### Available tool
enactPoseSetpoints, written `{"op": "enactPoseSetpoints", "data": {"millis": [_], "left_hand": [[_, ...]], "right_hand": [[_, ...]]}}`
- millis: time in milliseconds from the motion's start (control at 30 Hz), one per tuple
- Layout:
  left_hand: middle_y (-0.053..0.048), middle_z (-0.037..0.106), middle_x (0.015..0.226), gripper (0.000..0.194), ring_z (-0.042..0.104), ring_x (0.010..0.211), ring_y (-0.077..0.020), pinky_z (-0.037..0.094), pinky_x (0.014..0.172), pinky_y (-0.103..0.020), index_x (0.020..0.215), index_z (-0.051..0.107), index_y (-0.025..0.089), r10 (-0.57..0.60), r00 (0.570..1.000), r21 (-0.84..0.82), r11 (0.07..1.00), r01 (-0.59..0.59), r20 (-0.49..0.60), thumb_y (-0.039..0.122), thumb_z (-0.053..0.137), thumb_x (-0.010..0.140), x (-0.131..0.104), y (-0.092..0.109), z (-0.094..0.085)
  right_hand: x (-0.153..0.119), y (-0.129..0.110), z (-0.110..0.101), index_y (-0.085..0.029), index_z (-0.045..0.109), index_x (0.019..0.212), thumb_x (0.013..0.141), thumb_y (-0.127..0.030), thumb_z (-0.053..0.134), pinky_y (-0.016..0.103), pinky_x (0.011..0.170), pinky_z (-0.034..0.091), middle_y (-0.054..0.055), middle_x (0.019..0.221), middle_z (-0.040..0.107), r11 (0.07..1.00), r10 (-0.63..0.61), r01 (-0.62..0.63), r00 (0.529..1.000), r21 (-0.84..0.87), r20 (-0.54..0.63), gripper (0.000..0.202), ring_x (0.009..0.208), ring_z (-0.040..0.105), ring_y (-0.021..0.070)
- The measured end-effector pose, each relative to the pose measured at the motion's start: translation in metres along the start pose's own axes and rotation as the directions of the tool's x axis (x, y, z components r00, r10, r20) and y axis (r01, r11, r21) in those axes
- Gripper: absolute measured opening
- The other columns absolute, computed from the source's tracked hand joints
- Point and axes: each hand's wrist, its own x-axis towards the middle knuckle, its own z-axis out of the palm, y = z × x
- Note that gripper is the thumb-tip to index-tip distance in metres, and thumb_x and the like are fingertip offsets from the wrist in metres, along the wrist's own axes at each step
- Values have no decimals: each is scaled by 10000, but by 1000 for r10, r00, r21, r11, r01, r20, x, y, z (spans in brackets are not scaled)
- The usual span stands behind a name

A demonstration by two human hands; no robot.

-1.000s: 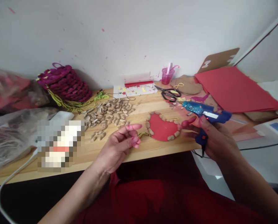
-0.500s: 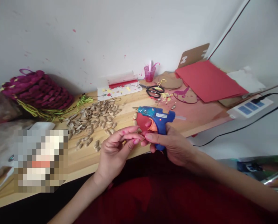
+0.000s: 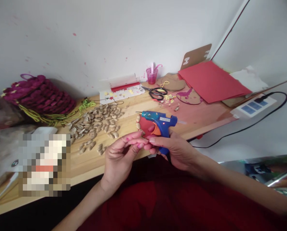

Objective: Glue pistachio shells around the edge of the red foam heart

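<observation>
My right hand (image 3: 179,149) is wrapped round the handle of a blue glue gun (image 3: 157,118) with an orange trigger and a small red light; its nozzle points left. The fingers of my left hand (image 3: 124,150) are pinched together against the right fingertips, around something too small to name. Behind the hands lies a red round piece (image 3: 147,126), with a few peanuts (image 3: 138,122) along its left edge. A heap of peanuts and shells (image 3: 97,122) spreads over the wooden table (image 3: 92,165) to the left.
Black scissors (image 3: 157,93), a pink cup (image 3: 152,76) and cardboard pieces (image 3: 174,84) are behind. Red sheets (image 3: 213,81) and a power strip (image 3: 256,107) lie right. A purple pine-cone-like object (image 3: 42,94) and a blurred-out screen (image 3: 44,163) are left.
The view has shifted slightly. Both hands remain together at the fingertips, and a small dark-greenish bit now shows above the left fingers.
</observation>
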Motion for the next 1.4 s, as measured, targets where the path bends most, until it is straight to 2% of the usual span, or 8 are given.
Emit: {"op": "enactPoseSetpoints", "data": {"millis": [167,367,633,867,1133,1267,1333,1400], "left_hand": [[-18,801,932,261,751,791,-124,614,839,-238,1099,752,229,2,1000,5,1000,-2,31,99,715,876,-2,1,0],[-23,800,951,216,750,829,-125,601,845,-221,1060,765,227,-42,999,-20,999,43,28,127,731,872,-4,1,2],[-52,806,957,372,762,920,-173,588,922,-272,1180,725,202,-310,949,-160,941,297,-64,226,807,818,-4,8,4],[-79,799,1012,398,763,887,-165,598,869,-252,1218,709,178,-385,922,-141,915,378,-26,241,794,835,-10,17,8],[-121,750,1175,455,739,1040,-217,595,910,-303,1344,636,187,-425,901,-85,898,432,83,290,717,908,-17,15,4],[-105,692,1299,434,686,1167,-245,592,953,-357,1365,626,248,-310,924,67,951,303,225,241,669,933,-23,16,3],[-75,665,1352,485,660,1210,-233,573,990,-364,1396,594,303,-154,945,211,973,95,288,174,650,932,-26,19,2],[-50,697,1308,557,688,1149,-201,573,968,-334,1416,567,344,40,948,385,908,-166,315,107,641,918,-27,21,-3]], "right_hand": [[-2,2,-2,-163,791,900,826,-236,777,154,623,526,13,784,758,999,17,-19,997,29,70,105,708,692,85],[-4,3,-2,-131,780,867,790,-185,781,151,631,534,26,764,756,989,122,-123,992,81,22,94,671,685,77],[-6,4,-2,-190,726,885,747,-202,829,244,669,604,-5,769,780,971,-225,217,971,-98,-82,173,712,752,141],[-9,0,0,-163,713,821,780,-236,747,268,657,621,20,742,769,905,-242,185,964,-383,-106,90,667,742,149],[-11,3,-6,-214,636,982,742,-209,720,311,639,618,-19,745,727,827,-313,236,947,-511,-68,254,646,717,166],[-10,6,-14,-217,637,801,769,-200,663,308,593,579,3,735,711,734,-352,233,934,-638,-64,45,619,675,165],[-10,7,-17,-219,622,717,768,-189,657,311,596,561,8,700,700,671,-382,223,921,-708,-72,69,626,666,174],[-12,5,-21,-217,617,711,768,-202,678,313,600,550,5,652,686,646,-411,193,903,-738,-124,85,614,656,176]]}}
